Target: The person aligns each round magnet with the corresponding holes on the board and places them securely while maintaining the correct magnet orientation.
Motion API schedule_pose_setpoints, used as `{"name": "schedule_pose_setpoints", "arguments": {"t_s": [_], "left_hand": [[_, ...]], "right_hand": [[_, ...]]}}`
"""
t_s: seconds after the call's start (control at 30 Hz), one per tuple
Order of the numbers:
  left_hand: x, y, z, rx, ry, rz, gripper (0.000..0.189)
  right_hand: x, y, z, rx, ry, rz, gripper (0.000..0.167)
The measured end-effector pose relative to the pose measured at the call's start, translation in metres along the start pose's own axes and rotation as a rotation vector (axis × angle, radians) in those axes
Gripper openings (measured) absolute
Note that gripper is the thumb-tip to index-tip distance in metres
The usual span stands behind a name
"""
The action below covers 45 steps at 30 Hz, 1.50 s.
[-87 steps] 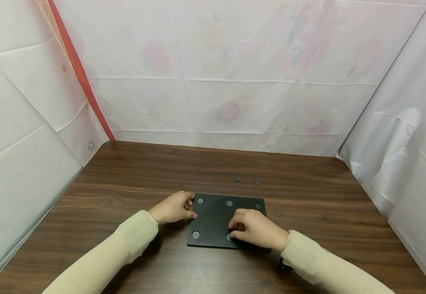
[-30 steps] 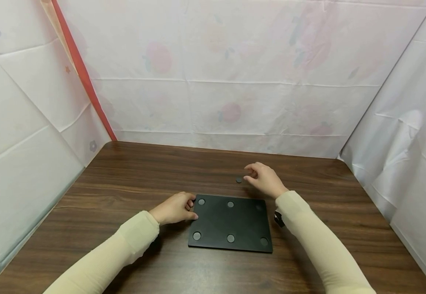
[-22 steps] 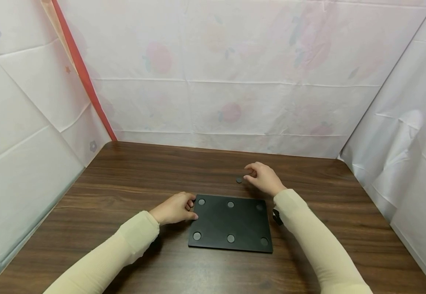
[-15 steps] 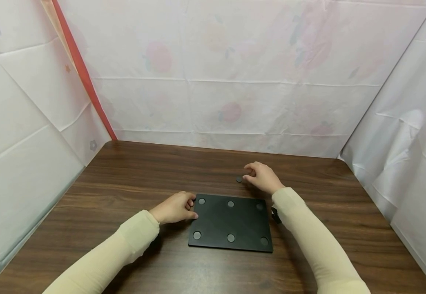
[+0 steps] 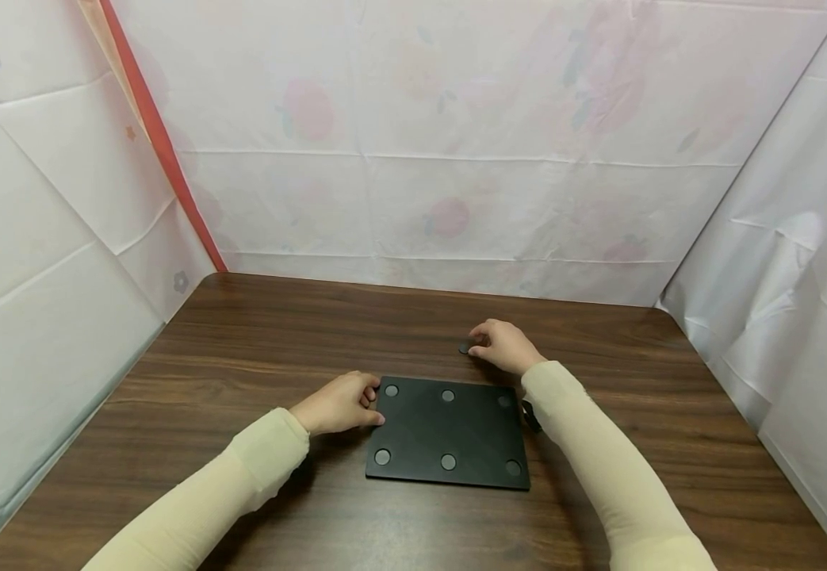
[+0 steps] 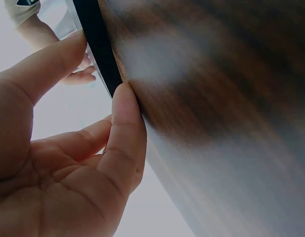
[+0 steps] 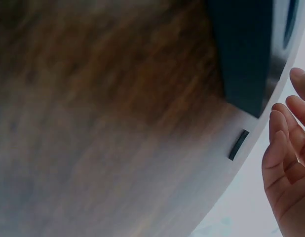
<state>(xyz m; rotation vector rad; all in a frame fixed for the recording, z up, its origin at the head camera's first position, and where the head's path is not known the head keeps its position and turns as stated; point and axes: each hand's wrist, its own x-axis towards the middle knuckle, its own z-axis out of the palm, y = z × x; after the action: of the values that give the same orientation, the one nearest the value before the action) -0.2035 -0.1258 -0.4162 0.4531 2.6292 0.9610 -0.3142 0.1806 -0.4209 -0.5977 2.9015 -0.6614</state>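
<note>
A flat black rectangular board (image 5: 449, 432) with round recesses lies on the table. My left hand (image 5: 342, 406) holds its left edge, thumb (image 6: 68, 54) against the side and a bent fingertip (image 6: 125, 94) near the corner. Beyond the board's back edge, my right hand (image 5: 506, 346) reaches low over the table beside a small dark disc (image 5: 464, 349). In the right wrist view a thin disc (image 7: 238, 145) lies on the table, apart from the right fingers (image 7: 276, 148). Those fingers are parted from the thumb, with nothing seen between them.
The brown wooden table (image 5: 277, 317) backs onto a pale printed cloth (image 5: 413, 143), with more cloth at both sides. On the board, the two right-hand circles look darker than the others. A small black device (image 5: 531, 416) sits on the right wrist.
My right hand has left the board for the discs behind it, covering where the second one lay. Lately its thumb and fingers have drawn closer to the left disc. My left hand stays put.
</note>
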Motion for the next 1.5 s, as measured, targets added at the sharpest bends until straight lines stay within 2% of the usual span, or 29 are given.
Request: {"name": "schedule_pose_setpoints", "arguments": {"t_s": [0.33, 0.57, 0.87, 1.2, 1.5], "left_hand": [[0.001, 0.0, 0.0, 0.007, 0.001, 0.0, 0.065], [0.001, -0.001, 0.0, 0.012, 0.002, 0.005, 0.066], [0.002, -0.001, 0.0, 0.02, 0.003, 0.008, 0.065], [0.002, -0.001, 0.0, 0.019, 0.003, 0.004, 0.064], [0.003, -0.001, 0.0, 0.027, 0.0, 0.01, 0.065]], "right_hand": [[0.004, -0.007, 0.005, -0.034, -0.016, 0.016, 0.028], [0.005, -0.01, 0.005, -0.085, -0.015, -0.01, 0.025], [0.004, -0.014, 0.005, -0.096, -0.019, 0.009, 0.023], [0.004, -0.015, 0.006, -0.127, -0.013, -0.007, 0.022], [0.004, -0.014, 0.006, -0.102, -0.024, -0.005, 0.021]]}}
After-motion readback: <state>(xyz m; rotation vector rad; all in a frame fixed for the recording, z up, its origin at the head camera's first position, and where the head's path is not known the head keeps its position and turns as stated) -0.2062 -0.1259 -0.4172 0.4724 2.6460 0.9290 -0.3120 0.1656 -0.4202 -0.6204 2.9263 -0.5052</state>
